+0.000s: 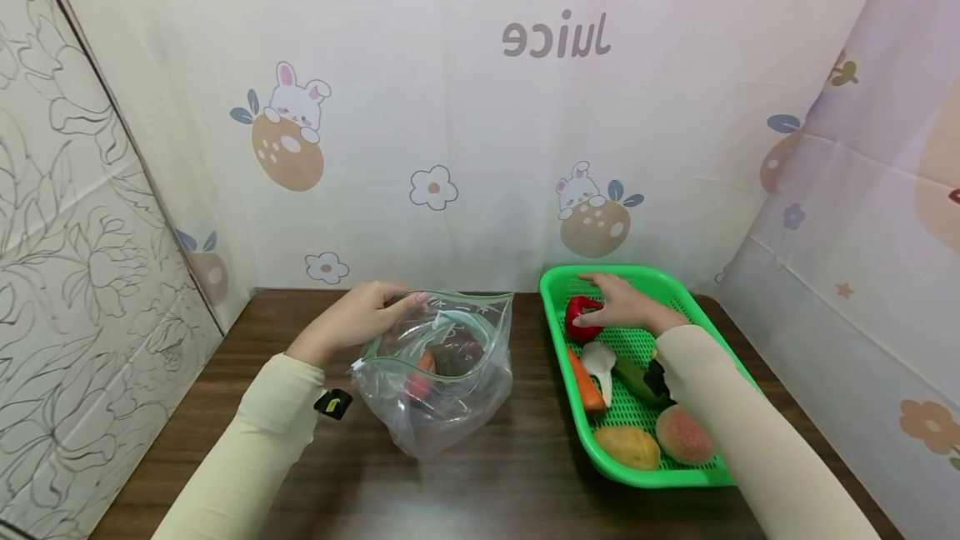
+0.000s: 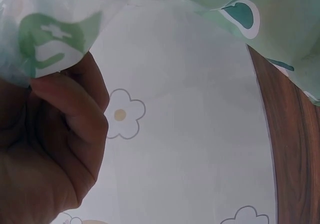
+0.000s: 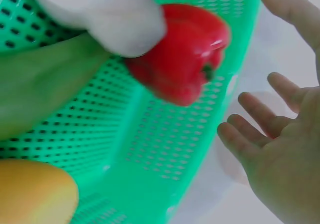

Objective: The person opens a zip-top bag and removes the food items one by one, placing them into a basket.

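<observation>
My left hand (image 1: 362,317) holds the rim of a clear zip bag (image 1: 457,415), its fingers curled over the edge. The left wrist view shows this hand (image 2: 60,134) from the palm side, with the bag's plastic and its green print (image 2: 60,41) above. Inside the bag lies a reddish item (image 1: 420,382), blurred by the plastic. My right hand (image 1: 621,304) reaches over the green basket with fingers spread beside a red bell pepper (image 1: 577,323). The right wrist view shows the hand (image 3: 285,134) holding nothing, apart from the pepper (image 3: 182,58).
The green basket (image 1: 551,357) also holds a carrot (image 1: 587,383), a white mushroom-shaped piece (image 1: 598,357), a long green vegetable (image 1: 633,377), a yellow potato-like piece (image 1: 628,447) and a peach (image 1: 684,434). A patterned curtain (image 1: 480,148) hangs behind the wooden table (image 1: 465,498).
</observation>
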The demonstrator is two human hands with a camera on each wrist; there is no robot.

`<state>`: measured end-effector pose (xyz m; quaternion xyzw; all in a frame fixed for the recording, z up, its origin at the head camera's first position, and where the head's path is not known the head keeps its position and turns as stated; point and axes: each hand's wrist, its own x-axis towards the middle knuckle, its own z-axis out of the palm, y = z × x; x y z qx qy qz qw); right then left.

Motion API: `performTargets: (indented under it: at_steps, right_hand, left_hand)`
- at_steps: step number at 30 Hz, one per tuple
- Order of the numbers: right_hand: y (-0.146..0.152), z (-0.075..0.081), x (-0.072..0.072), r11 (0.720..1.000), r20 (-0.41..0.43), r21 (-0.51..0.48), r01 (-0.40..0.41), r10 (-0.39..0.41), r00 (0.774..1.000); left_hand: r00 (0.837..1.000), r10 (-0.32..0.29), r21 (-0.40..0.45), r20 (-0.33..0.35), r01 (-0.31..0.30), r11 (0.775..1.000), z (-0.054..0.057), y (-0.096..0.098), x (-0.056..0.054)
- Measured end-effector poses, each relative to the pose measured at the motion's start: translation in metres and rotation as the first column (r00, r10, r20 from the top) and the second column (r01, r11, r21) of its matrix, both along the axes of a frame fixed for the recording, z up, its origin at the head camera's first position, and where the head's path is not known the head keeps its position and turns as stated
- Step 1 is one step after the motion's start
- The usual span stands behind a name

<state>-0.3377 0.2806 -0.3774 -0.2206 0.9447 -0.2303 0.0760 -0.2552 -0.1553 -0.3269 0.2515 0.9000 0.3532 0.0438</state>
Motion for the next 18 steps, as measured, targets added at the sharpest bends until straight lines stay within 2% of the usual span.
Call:
performTargets:
  at_steps: [6,11,15,18]
  right_hand:
    - [-0.011,0.016,0.016,0.998,-0.057,0.05,-0.048,0.051,0.997]
    - [-0.019,0.026,0.028,0.997,-0.067,0.047,-0.063,0.066,0.996]
    - [-0.03,0.036,0.037,0.996,-0.139,-0.015,-0.088,0.085,0.987]
    - [-0.044,0.048,0.047,0.987,-0.255,-0.106,-0.119,0.089,0.963]
  left_hand:
    - [1.0,0.008,-0.001,0.002,-0.008,1.0,0.0,0.0,0.0]
    - [1.0,0.016,0.003,0.008,-0.016,1.0,0.0,0.001,0.0]
    - [1.0,0.012,0.003,0.008,-0.012,1.0,0.0,0.002,-0.001]
    - [1.0,0.004,0.005,0.012,-0.004,1.0,0.001,0.003,-0.001]
